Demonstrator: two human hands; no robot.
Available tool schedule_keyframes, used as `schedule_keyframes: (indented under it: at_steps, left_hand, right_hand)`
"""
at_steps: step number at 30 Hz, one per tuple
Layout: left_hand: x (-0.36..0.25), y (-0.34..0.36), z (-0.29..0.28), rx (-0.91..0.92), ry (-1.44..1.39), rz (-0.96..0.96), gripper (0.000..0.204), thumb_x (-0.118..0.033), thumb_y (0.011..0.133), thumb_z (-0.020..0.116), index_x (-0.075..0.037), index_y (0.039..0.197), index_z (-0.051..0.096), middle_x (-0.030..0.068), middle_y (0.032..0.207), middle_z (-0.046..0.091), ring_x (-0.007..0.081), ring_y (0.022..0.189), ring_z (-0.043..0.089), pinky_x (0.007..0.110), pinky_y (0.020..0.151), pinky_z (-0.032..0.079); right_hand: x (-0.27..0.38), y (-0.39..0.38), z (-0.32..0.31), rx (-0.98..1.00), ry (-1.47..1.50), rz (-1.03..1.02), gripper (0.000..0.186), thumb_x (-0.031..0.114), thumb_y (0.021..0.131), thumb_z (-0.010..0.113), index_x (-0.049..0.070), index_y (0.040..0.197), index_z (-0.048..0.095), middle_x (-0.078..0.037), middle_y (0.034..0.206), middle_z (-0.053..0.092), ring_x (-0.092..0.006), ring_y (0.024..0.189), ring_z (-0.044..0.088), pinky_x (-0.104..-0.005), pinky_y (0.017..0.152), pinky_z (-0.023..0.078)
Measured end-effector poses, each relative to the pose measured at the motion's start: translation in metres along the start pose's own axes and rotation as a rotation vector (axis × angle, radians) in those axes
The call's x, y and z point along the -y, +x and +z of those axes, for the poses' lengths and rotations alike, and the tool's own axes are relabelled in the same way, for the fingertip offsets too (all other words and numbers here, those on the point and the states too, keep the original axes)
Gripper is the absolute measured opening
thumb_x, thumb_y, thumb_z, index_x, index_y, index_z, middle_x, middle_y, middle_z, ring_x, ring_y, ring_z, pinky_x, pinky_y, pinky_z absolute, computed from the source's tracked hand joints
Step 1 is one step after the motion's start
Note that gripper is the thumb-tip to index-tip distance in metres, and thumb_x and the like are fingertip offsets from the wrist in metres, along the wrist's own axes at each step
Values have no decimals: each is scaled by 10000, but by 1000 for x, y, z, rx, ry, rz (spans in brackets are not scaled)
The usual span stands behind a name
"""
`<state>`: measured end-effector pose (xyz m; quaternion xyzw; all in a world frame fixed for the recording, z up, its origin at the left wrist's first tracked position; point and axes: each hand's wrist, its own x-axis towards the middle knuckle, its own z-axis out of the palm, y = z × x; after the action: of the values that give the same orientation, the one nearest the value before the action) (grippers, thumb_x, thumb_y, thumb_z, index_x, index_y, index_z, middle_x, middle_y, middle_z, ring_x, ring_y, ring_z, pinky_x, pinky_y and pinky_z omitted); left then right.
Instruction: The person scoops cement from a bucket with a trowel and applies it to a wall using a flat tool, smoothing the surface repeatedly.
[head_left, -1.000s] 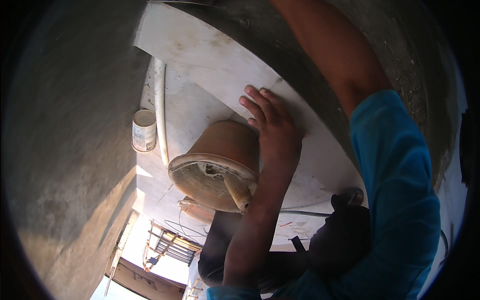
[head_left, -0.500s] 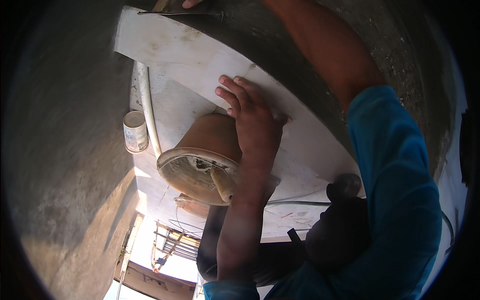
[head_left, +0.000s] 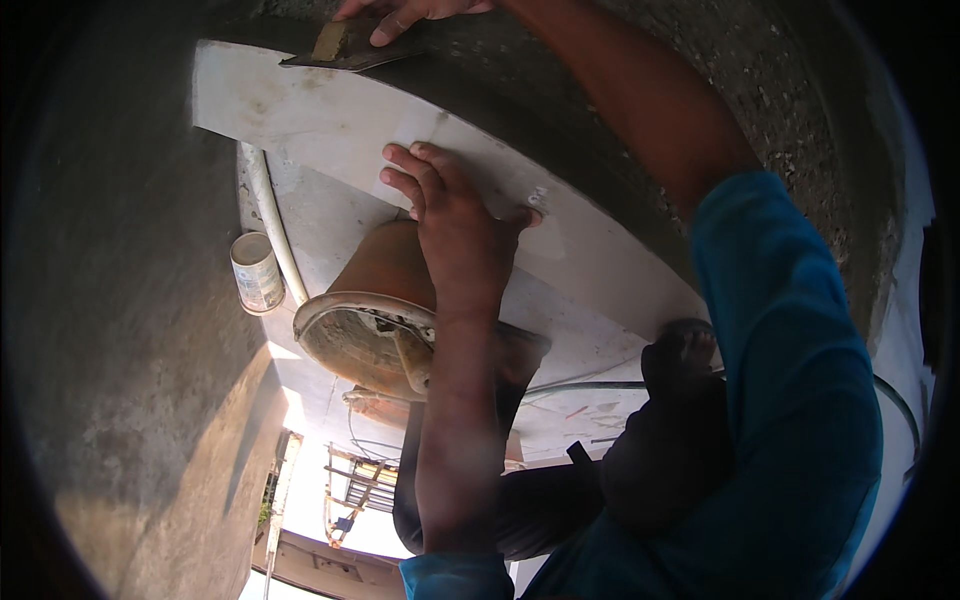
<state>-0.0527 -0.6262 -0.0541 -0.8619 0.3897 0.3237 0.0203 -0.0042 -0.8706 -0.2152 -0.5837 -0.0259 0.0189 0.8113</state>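
Note:
My left hand (head_left: 458,230) lies on a long white board (head_left: 300,100), fingers and thumb spread against its face. Dark grey wet plaster (head_left: 560,130) runs along the board's upper edge. At the top of the view, my right hand (head_left: 412,12) is closed on a plastering trowel (head_left: 345,62) with a pale wooden grip. Its thin blade is close to the board's upper left edge; whether they touch I cannot tell. Part of the right hand is cut off by the picture's edge. Below the board, an orange-brown bucket (head_left: 375,265) is partly behind my left forearm.
A small pale tub (head_left: 257,273) stands left of the bucket beside a white pipe (head_left: 272,220). Grey wall (head_left: 130,300) fills the left side. A dark hose (head_left: 590,385) crosses the pale floor near my foot (head_left: 690,340). Bars of a metal frame (head_left: 365,485) show lower down.
More of my right hand and the trowel has come into view at the top. The board, the bucket and my left hand appear farther left in the picture.

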Motion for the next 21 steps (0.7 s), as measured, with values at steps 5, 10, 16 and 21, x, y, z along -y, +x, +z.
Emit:
schedule_keyframes:
  at_steps: [5,10,16,21]
  left_hand:
    - [0,-1,0,-2,-13,0,1285,-283,606,970,157,1494,152,438,1559,109,632,1445,132,507,1200,322]
    - [3,0,2,-10,2,11,1287,-285,607,969,159,1496,153,449,1552,118,637,1442,131,517,1200,314]
    - [2,0,2,-10,4,3,1281,-297,604,969,157,1496,169,456,1554,104,628,1449,116,521,1201,310]
    - [-6,-1,-1,2,-19,-57,1260,-273,615,963,149,1511,183,401,1593,115,508,1507,88,457,1222,283]
  right_hand:
    - [-6,-24,10,-12,40,30,643,208,905,769,7,1457,510,-119,1371,617,-228,1257,548,-351,1082,411]
    - [-7,-48,18,-6,21,80,630,202,915,760,14,1461,509,-117,1367,622,-224,1243,560,-350,1068,425]
    - [-6,-90,31,-4,-10,97,624,212,902,774,21,1446,532,-118,1368,627,-212,1225,574,-355,1057,441]
    - [-7,-125,48,-27,-88,26,579,201,900,769,33,1414,562,-114,1325,647,-211,1182,602,-369,1029,465]
